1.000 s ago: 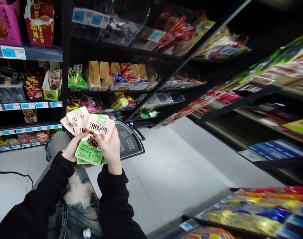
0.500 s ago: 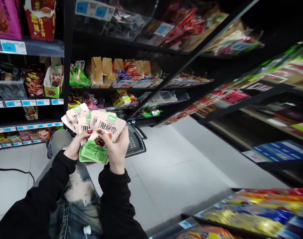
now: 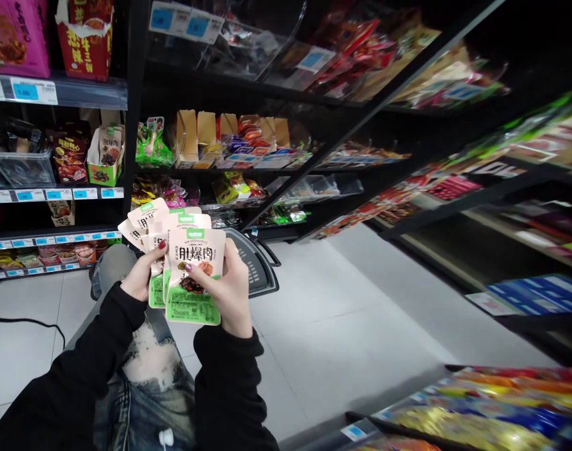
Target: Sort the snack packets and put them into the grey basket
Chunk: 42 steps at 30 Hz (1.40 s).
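Several flat snack packets (image 3: 195,263), cream above and green below with dark Chinese lettering, are fanned out between my two hands over my knees. My left hand (image 3: 143,274) is closed on the left part of the fan, thumb pressed on the front and the other fingers hidden behind. My right hand (image 3: 227,291) pinches the front packet at its right side, thumb across its printed face. That front packet stands nearly upright and covers much of those behind it. A matching packet stands in a small green-and-white display box (image 3: 106,156) on the left shelf.
A dark basket (image 3: 252,263) sits on the floor just beyond my hands. Shelves of snacks with blue price tags (image 3: 26,91) run ahead and along the right. Bright bags (image 3: 483,413) fill a low rack at lower right. A black cable (image 3: 27,321) crosses the floor at left.
My right hand has moved slightly right and down, turning the front packet from tilted to nearly upright. My left hand has barely moved. The view has shifted a little.
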Motion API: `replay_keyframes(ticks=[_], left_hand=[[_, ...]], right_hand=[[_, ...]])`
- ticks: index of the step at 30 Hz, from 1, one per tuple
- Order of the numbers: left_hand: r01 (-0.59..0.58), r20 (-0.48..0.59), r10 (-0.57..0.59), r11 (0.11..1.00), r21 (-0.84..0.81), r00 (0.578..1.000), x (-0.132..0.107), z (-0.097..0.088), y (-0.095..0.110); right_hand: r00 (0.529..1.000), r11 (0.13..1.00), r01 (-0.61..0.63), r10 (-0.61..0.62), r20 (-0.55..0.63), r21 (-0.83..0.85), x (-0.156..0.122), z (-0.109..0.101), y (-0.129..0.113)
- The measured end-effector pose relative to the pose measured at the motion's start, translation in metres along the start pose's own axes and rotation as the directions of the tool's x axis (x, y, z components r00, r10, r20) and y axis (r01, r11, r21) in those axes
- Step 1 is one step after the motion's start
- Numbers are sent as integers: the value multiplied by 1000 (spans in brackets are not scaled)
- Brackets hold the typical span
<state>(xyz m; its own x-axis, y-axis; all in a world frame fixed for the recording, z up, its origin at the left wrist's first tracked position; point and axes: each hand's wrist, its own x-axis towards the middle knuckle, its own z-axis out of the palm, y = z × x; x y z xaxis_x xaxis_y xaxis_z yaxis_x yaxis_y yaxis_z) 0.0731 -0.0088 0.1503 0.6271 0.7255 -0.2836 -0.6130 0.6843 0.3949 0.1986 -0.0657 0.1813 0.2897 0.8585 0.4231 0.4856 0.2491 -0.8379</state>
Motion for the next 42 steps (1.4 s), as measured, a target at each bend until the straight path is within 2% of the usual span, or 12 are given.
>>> replay_keyframes(ticks=[3, 8, 14, 17, 19, 21, 23, 25, 29, 36, 39, 42], left_hand=[[19, -10, -18, 1000, 13, 1000, -3, 2, 4], [32, 57, -37, 996, 85, 998, -7, 1, 5], [-110, 6, 112, 965, 240, 994, -5, 2, 4], [-156, -50, 176, 950, 272, 983, -4, 1, 7], [-187, -66, 211, 945, 269, 975, -4, 0, 11], [-206, -74, 232, 944, 258, 970, -5, 0, 15], [-199, -89, 227, 948, 248, 970, -6, 0, 19], [-181, -106, 210, 955, 235, 972, -7, 0, 23], [-160, -87, 179, 968, 195, 980, -9, -2, 27], [-56, -28, 59, 994, 92, 998, -12, -10, 35], [-55, 0, 55, 997, 56, 998, -12, -14, 38], [-59, 0, 59, 997, 43, 998, -12, -16, 38]], right_hand=[[998, 996, -53, 50, 38, 76, -2, -4, -2], [997, 986, -70, 64, 42, 152, -5, -4, 5], [976, 905, -55, 139, -171, 422, 1, 6, 14], [938, 826, -57, 237, -254, 560, 3, 8, 14], [910, 736, -53, 313, -271, 674, 4, 5, 14], [905, 617, -90, 378, -194, 781, 5, -2, 16], [922, 536, -158, 380, -70, 829, 6, -10, 22], [943, 552, -200, 332, 7, 810, 7, -18, 29], [961, 645, -213, 272, 40, 734, 8, -27, 39], [953, 670, -214, 302, 2, 711, 0, -30, 35], [953, 688, -219, 303, 0, 692, 4, -31, 38], [957, 639, -257, 273, 99, 726, 16, -32, 49]])
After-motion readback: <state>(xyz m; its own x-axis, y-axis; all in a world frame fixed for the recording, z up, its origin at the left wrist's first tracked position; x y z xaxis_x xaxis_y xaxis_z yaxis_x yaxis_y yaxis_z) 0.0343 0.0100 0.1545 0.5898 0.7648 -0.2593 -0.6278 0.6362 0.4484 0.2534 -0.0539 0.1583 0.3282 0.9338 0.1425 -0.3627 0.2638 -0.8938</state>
